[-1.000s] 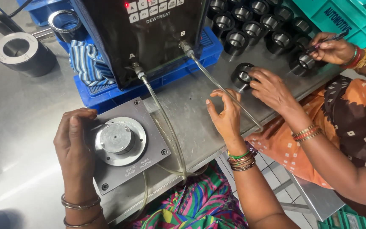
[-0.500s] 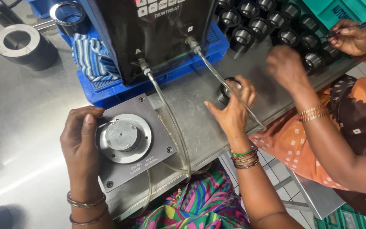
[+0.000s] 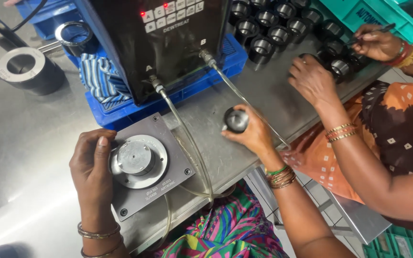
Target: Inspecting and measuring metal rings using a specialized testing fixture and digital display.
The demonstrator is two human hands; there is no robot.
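Observation:
My left hand point(image 3: 92, 165) rests on the left edge of a square grey fixture plate point(image 3: 163, 153) that carries a round silver plug point(image 3: 135, 158) in its middle. My right hand point(image 3: 252, 134) holds a small dark metal ring point(image 3: 236, 119) above the steel table, to the right of the fixture. Two clear hoses point(image 3: 187, 138) run from a black control box point(image 3: 168, 43) down past the fixture. Several more dark rings point(image 3: 273, 26) stand in rows at the back right.
A co-worker's two hands point(image 3: 311, 79) point(image 3: 376, 43) work among the rings at the right, one holding a pen. A blue crate point(image 3: 120, 107) with a striped cloth sits under the box. A thick metal ring point(image 3: 25, 67) lies far left. Teal bins point(image 3: 397, 14) stand behind.
My right hand has taken a dark ring and brought it left and nearer to me. The co-worker's near hand moved back among the rows of rings. My left hand stayed on the fixture.

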